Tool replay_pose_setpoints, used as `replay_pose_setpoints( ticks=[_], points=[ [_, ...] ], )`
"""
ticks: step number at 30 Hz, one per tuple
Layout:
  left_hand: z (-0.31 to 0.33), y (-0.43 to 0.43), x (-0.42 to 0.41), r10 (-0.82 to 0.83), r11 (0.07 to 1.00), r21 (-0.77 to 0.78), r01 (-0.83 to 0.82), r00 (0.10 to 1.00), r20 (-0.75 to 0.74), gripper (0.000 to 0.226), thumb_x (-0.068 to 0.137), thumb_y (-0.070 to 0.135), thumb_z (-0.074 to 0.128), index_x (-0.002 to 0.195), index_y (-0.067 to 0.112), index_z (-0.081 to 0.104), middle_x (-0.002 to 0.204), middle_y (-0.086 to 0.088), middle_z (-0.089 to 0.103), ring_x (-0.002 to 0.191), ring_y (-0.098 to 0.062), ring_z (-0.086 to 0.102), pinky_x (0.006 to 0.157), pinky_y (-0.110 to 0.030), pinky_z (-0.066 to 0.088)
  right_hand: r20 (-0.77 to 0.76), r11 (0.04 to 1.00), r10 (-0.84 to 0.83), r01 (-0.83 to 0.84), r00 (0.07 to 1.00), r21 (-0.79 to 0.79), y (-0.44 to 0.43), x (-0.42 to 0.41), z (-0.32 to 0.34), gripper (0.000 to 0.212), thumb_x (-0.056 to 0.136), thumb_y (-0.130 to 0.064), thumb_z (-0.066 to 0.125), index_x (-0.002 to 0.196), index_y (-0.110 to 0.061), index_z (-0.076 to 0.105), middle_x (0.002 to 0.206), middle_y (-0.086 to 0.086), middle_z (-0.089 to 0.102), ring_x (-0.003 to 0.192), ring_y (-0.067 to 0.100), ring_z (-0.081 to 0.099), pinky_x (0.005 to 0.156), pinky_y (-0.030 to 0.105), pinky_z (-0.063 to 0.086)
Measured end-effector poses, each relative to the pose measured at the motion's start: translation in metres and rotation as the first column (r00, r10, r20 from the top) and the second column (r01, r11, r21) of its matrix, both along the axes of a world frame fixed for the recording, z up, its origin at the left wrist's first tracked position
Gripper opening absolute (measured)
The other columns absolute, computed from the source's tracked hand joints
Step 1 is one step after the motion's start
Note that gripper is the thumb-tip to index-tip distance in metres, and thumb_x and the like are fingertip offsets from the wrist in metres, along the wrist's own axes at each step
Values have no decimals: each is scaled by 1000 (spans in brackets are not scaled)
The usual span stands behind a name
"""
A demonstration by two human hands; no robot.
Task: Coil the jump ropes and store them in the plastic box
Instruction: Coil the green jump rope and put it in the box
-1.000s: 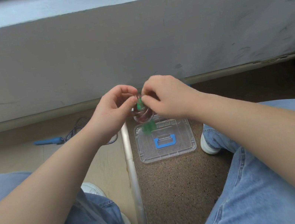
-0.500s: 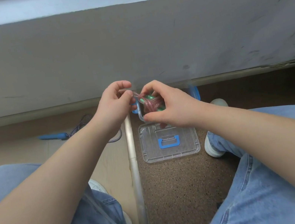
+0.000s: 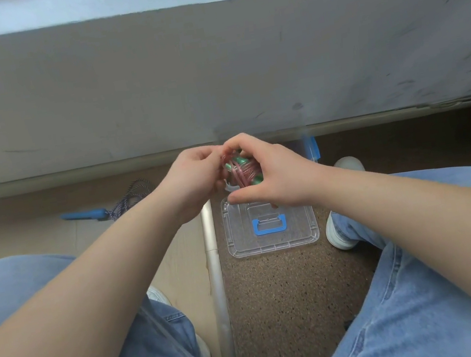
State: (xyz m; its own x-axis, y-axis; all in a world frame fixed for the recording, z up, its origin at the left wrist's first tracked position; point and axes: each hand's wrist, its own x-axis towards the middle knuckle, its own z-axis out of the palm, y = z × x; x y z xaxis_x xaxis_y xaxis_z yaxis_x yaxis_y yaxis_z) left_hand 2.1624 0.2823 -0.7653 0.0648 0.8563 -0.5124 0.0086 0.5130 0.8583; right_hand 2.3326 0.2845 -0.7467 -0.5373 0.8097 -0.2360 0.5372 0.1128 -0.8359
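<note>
Clutching a pink rope [image 3: 241, 171], coiled round its green handles, up between both hands. Gripped with the left hand [image 3: 194, 179] curled on the coil's left side and the right hand [image 3: 273, 178] wrapped over its right, thumb underneath. Below, flat on the speckled floor [image 3: 278, 295], a clear lid [image 3: 271, 234]. Behind the right hand, partly hidden, the box [image 3: 313, 149]. Off left, lying loose, a second rope [image 3: 128, 197].
</note>
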Motion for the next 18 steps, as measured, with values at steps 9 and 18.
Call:
replay_pose_setpoints(
  ticks=[9,18],
  points=[
    [-7,7,-4,125,990,72,-121,991,-53,16,101,19,57,94,17,72,79,-1,67,62,-6,57,62,-18,47,25,988,85,-81,996,-128,-2,1,7,58,75,-25,87,113,-44,48,116,-1,59,91,24,70,71,47,63],
    [-6,9,1,112,981,173,-94,989,-98,19,100,14,53,98,20,71,95,-7,71,81,-15,70,73,-33,61,208,993,-118,113,971,38,2,9,-1,74,77,-32,83,138,-30,41,123,-7,58,95,10,63,76,21,50]
  ],
)
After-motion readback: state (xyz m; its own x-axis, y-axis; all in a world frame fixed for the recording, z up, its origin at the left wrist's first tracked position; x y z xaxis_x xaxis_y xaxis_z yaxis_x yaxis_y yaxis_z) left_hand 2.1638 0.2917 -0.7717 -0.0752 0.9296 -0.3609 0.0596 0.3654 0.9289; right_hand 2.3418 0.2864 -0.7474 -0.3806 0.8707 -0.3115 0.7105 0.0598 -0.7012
